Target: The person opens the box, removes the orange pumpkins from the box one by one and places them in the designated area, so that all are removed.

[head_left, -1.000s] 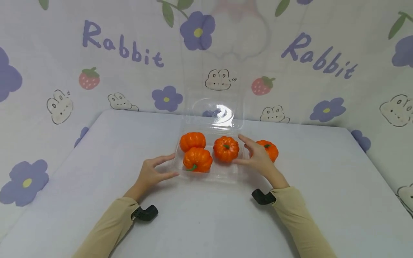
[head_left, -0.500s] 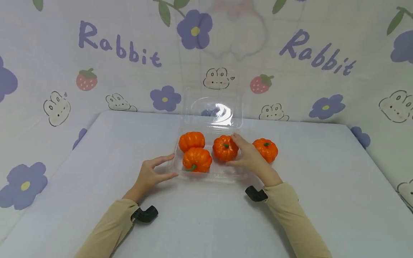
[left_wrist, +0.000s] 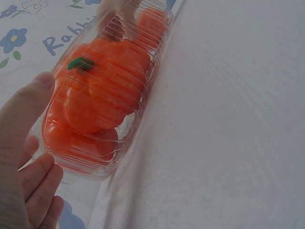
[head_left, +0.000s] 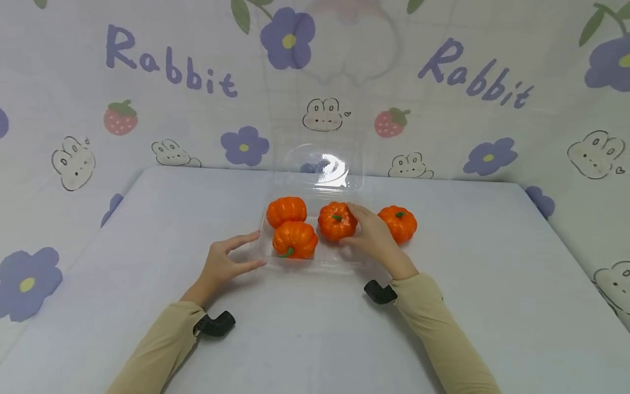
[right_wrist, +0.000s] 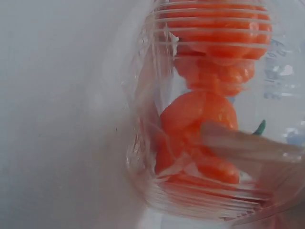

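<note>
A clear plastic box [head_left: 339,266] holds three small orange pumpkins with green stems. Two of them, a rear pumpkin [head_left: 285,210] and a front pumpkin [head_left: 295,238], touch at the box's left side. My right hand [head_left: 378,239] pinches the right-hand pumpkin [head_left: 337,221] inside the box, thumb at its near side and fingers at its far side. At the box's left end, my left hand [head_left: 220,265] rests thumb and fingertips on the wall, spread apart. Through the ribbed plastic, the right wrist view shows a finger over an orange pumpkin [right_wrist: 195,114].
A separate pumpkin [head_left: 401,224] sits on the white table right of the box, just behind my right hand. The clear lid [head_left: 290,161] stands raised at the back. Behind it hangs a printed cloth [head_left: 197,120] with flowers and rabbits.
My right hand has moved left from the box's right edge onto the pumpkin inside, uncovering more of the pumpkin outside. The left hand stays at the box's left end. The head view has shifted slightly.
</note>
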`<state>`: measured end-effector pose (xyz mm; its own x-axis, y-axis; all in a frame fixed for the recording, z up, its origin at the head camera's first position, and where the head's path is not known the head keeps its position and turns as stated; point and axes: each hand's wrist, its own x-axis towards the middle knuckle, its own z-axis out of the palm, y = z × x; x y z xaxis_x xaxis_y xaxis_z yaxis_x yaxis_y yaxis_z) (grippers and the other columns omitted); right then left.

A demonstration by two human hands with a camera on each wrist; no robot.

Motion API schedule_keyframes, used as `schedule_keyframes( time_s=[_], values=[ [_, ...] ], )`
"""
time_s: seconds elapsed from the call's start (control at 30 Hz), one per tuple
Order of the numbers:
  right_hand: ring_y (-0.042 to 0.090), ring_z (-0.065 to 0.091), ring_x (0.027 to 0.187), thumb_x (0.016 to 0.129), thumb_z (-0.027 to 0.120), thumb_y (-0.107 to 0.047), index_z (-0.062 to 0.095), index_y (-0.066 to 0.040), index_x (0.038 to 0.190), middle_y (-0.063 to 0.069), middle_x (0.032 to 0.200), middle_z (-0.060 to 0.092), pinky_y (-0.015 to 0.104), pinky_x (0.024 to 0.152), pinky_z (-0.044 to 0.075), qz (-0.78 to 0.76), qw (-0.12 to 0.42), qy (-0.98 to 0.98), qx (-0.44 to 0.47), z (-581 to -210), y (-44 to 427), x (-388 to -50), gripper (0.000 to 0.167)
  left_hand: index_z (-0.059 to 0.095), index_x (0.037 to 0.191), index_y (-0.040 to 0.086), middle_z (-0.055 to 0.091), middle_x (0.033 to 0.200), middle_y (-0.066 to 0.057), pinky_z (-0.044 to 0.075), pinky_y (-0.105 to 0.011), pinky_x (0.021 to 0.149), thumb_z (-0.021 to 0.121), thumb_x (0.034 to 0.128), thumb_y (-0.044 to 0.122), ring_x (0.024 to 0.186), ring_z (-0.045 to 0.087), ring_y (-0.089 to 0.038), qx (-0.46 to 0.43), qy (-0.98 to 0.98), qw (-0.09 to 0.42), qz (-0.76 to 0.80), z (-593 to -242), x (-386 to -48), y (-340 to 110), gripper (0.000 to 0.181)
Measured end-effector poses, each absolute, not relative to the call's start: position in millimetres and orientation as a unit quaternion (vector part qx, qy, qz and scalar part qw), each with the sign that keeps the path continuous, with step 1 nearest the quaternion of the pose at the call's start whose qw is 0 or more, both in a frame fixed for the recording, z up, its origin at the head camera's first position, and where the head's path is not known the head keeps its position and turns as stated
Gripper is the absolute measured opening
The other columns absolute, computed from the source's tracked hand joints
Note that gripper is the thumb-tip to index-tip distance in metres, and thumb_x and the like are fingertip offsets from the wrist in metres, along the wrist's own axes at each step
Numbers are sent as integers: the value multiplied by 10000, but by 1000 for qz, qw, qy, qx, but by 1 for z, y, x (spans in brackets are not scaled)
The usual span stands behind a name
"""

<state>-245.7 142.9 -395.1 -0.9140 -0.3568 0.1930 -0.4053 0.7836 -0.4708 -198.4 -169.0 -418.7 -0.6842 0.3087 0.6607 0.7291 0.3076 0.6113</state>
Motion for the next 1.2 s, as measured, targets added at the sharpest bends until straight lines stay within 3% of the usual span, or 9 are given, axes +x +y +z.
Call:
schedule_keyframes(
  time_s=[0.23,0.47,0.8,1.0,1.2],
  values=[
    [321,391,1181,689,773,-75,430,63,1271,201,1285,427,423,987,313,252,84,-936,232,-397,142,-247,689,603,1003,-144,607,1006,-239,423,-301,896,800,560,-73,941,574,-375,-322,-784,203,-490,-420,-198,-170,490],
    [322,310,1245,697,777,-126,387,2,1317,186,1373,340,436,1020,249,271,50,-936,218,-397,142,-244,745,598,1000,-152,607,1009,-235,426,-302,893,800,557,-75,946,578,-357,-327,-783,204,-489,-422,-201,-170,493],
    [304,375,1198,676,798,-168,334,-2,1343,159,1308,419,428,1004,286,290,52,-933,207,-398,140,-246,829,600,1007,-144,606,1006,-239,431,-402,874,803,555,-69,942,578,-362,-331,-782,207,-485,-421,-201,-172,501],
    [328,418,1144,660,809,-231,405,-5,1317,157,1287,408,453,969,331,285,65,-928,230,-401,142,-247,803,600,1004,-147,606,1002,-244,433,-372,881,803,551,-73,935,579,-369,-338,-782,211,-480,-421,-201,-172,502],
    [326,328,1230,660,808,-224,411,22,1300,179,1349,369,458,1004,272,294,61,-921,247,-399,144,-247,792,599,1006,-147,604,998,-253,425,-340,894,798,550,-85,935,576,-376,-342,-778,210,-484,-421,-201,-172,502]
  ],
)
